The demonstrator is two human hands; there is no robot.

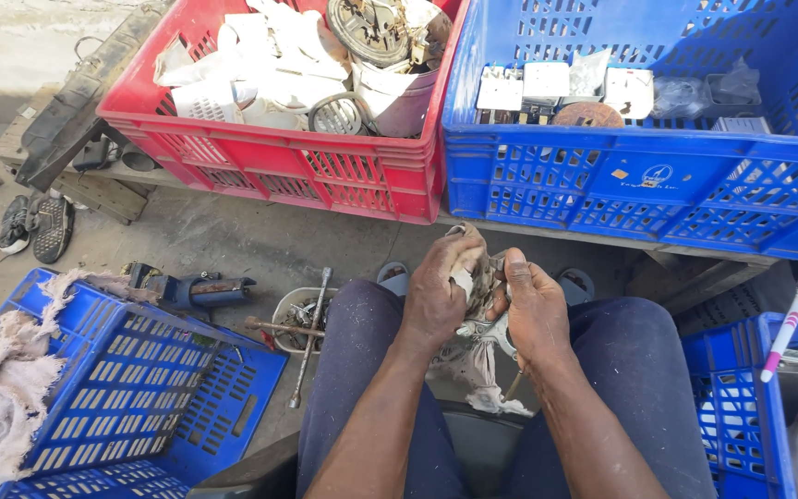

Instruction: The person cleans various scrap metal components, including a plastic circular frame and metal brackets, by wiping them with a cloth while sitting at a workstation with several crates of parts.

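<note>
Our left hand (pixel 436 296) and right hand (pixel 533 305) both grip a dirty rag (pixel 484 277) bunched between them. Beyond them on the concrete floor (pixel 233 236) stand a red crate (pixel 279 162) and a blue crate (pixel 648 185); left of our left hand lies a wheel wrench (pixel 311 328).

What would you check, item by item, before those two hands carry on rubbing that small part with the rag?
1. Left hand gripping the rag: ok, fingers are closed over it.
2. Right hand holding the small part from the other side: ok, but the part is mostly hidden.
3. What the part is and how clean it is: cannot tell, cloth and fingers cover it.
4. Loose tail of rag hanging between the knees: ok, caught on nothing.
5. Metal rods and the small tub on the ground by the left knee: ok, apart from the leg.
6. Blue crate ahead: ok, standing upright with parts inside.
</note>
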